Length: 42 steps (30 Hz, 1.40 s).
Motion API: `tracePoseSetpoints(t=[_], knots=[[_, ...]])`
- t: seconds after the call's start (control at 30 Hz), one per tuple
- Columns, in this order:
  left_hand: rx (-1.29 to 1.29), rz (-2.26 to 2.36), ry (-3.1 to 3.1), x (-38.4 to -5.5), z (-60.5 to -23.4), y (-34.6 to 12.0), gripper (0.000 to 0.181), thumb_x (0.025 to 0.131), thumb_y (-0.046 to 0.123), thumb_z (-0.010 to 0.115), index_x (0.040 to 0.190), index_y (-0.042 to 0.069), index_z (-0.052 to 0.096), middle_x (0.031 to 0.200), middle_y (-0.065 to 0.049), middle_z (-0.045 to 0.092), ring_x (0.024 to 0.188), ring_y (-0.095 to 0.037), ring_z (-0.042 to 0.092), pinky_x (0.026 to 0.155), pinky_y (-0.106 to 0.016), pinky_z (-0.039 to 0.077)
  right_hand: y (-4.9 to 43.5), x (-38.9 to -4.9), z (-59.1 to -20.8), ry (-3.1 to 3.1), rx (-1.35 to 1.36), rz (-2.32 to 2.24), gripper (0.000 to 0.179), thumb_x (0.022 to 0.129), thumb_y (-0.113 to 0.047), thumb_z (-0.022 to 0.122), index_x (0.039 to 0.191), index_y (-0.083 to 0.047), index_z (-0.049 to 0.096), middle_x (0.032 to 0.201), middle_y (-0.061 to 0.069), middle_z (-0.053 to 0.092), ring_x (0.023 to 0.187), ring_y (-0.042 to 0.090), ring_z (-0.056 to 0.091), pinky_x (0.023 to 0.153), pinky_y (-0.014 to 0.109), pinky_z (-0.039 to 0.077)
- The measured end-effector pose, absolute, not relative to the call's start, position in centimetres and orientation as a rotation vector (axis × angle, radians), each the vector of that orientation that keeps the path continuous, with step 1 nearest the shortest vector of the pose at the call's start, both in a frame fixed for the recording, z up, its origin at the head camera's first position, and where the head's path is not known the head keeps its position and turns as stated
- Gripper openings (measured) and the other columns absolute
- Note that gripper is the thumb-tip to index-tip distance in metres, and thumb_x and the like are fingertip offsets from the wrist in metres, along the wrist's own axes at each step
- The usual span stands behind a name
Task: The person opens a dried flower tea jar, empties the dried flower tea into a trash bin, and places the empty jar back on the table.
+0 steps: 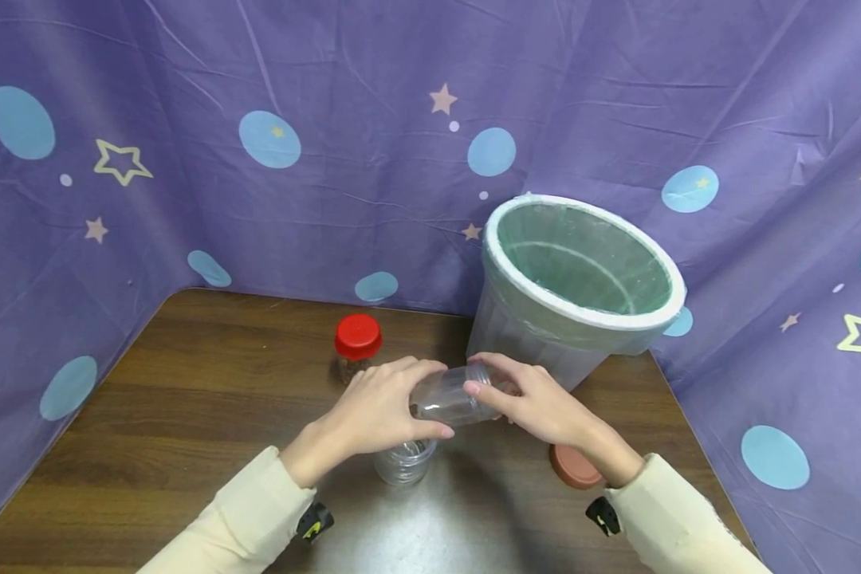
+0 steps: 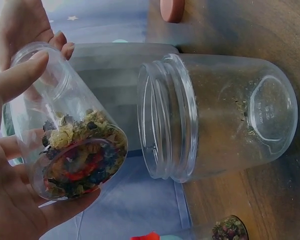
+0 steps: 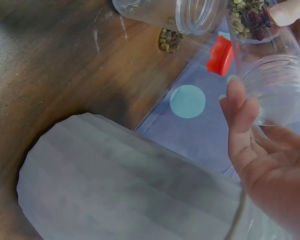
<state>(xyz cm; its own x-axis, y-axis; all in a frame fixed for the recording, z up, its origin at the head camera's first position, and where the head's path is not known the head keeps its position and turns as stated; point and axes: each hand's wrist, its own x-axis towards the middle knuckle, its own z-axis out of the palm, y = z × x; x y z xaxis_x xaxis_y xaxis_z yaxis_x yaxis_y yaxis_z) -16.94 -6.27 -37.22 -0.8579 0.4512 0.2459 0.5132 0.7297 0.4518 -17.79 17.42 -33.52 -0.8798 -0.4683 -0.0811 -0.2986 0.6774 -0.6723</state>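
A clear plastic jar [image 1: 450, 397] is held tilted above the table between both hands. My left hand [image 1: 376, 405] grips it around the base end. At the threaded neck, the fingers and thumb of my right hand [image 1: 545, 402] hold the mouth end. Dried flowers [image 2: 65, 135], yellow, red and dark, lie heaped at its base in the left wrist view. Just below stands a second clear jar [image 2: 225, 110], upright and lidless, with a few crumbs inside. Partly hidden behind my left hand is a jar with a red lid [image 1: 359, 335].
A large bin [image 1: 513, 323] with a plastic liner stands at the back right, close to my right hand. A pinkish-brown lid [image 1: 574, 468] lies on the wooden table [image 1: 186, 414] by my right wrist. Purple patterned cloth [image 1: 373, 96] hangs around the table.
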Motion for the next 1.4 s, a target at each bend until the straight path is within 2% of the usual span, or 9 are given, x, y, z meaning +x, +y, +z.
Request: tracePoseSetpoints(t=[0.3, 0.63, 0.87, 1.03, 1.23, 1.4], knots=[[-0.797, -0.780, -2.806, -16.9, -37.3, -6.3, 0.074, 0.070, 0.058, 0.080, 0.131, 0.022, 0.061, 0.114, 0.002, 0.070, 0.091, -0.017, 0.068, 0.072, -0.036, 0.054, 18.1, -17.8, -33.5, 2.609, -0.623, -1.024, 0.044, 0.099, -0.045, 0.053, 0.139, -0.026, 0.050, 0.095, -0.001, 0.069, 0.068, 0.015, 0.062, 0.060, 0.029, 0.051], [-0.753, -0.797, -2.813, -17.0, -37.0, -6.6, 0.076, 0.070, 0.058, 0.080, 0.132, 0.021, 0.060, 0.115, 0.000, 0.070, 0.088, -0.017, 0.067, 0.073, -0.037, 0.054, 19.3, -17.9, -33.7, 2.614, -0.599, -1.040, 0.044, 0.101, -0.043, 0.049, 0.140, -0.023, 0.049, 0.101, 0.004, 0.070, 0.076, 0.012, 0.064, 0.064, 0.030, 0.053], [-0.732, -0.784, -2.810, -17.2, -36.7, -6.9, 0.075, 0.071, 0.058, 0.080, 0.133, 0.020, 0.060, 0.116, -0.001, 0.069, 0.091, -0.017, 0.068, 0.078, -0.040, 0.055, 19.8, -17.9, -33.7, 2.672, -0.604, -0.995, 0.046, 0.101, -0.043, 0.050, 0.141, -0.021, 0.049, 0.098, 0.006, 0.070, 0.073, 0.010, 0.065, 0.065, 0.028, 0.053], [-0.724, -0.791, -2.812, -17.3, -36.7, -6.9, 0.074, 0.072, 0.058, 0.079, 0.133, 0.020, 0.060, 0.117, -0.001, 0.069, 0.093, -0.017, 0.068, 0.079, -0.040, 0.055, 20.1, -17.9, -33.6, 2.664, -0.587, -0.984, 0.048, 0.101, -0.043, 0.050, 0.142, -0.018, 0.048, 0.104, 0.009, 0.070, 0.074, 0.010, 0.066, 0.068, 0.029, 0.055], [-0.722, -0.797, -2.826, -17.2, -37.0, -6.8, 0.075, 0.072, 0.059, 0.078, 0.133, 0.020, 0.059, 0.117, -0.001, 0.069, 0.091, -0.018, 0.067, 0.078, -0.039, 0.055, 20.4, -17.9, -33.8, 2.628, -0.557, -0.955, 0.054, 0.101, -0.043, 0.049, 0.145, -0.011, 0.045, 0.090, 0.002, 0.070, 0.075, 0.009, 0.068, 0.072, 0.028, 0.057], [-0.716, -0.802, -2.816, -17.2, -37.1, -6.7, 0.074, 0.072, 0.059, 0.078, 0.132, 0.020, 0.060, 0.116, -0.001, 0.069, 0.090, -0.017, 0.067, 0.076, -0.038, 0.055, 20.6, -18.1, -34.6, 2.643, -0.584, -0.860, 0.059, 0.100, -0.045, 0.051, 0.145, -0.007, 0.045, 0.082, -0.003, 0.069, 0.074, 0.009, 0.065, 0.072, 0.028, 0.053]])
